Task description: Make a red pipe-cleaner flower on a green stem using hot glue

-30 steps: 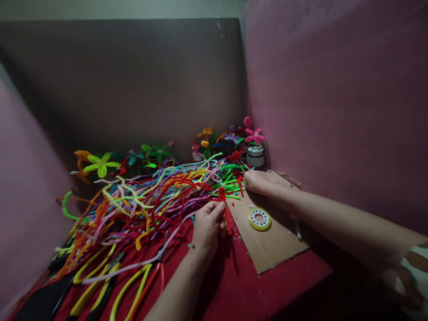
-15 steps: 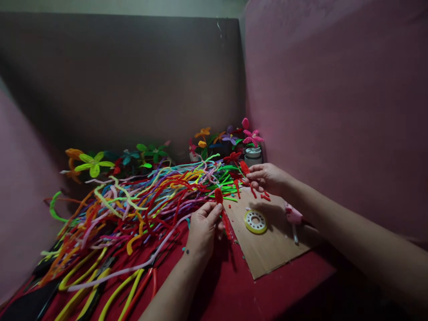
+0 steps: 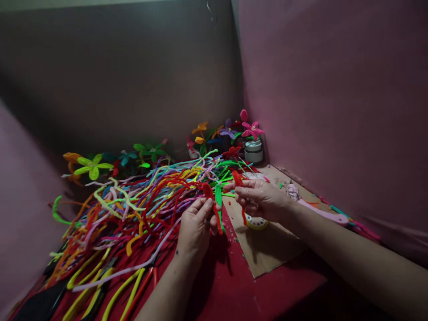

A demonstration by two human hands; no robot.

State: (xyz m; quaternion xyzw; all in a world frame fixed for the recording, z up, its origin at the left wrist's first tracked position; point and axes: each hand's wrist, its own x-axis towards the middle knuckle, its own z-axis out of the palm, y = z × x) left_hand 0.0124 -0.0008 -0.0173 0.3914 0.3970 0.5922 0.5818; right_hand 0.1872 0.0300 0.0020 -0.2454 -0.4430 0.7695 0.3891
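Observation:
Pinched between the fingers of my left hand is a red fuzzy petal with a tail hanging below the fingers. A green fuzzy leaf stands upright right beside it, its lower end near the same fingertips. My right hand grips another red fuzzy petal, whose tail dangles beneath the fingers above the board. A small gap separates the two hands. Partly hidden under my right hand lies a white and yellow tape roll.
Left of my hands spreads a heap of coloured pipe cleaners. Yellow-handled pliers lie at the front left. A brown board rests on the red cloth. Fuzzy flowers and a grey jar stand behind.
My right hand has moved down and inward with its red petal, now over the tape roll. A green leaf now shows beside my left hand. The view has shifted slightly.

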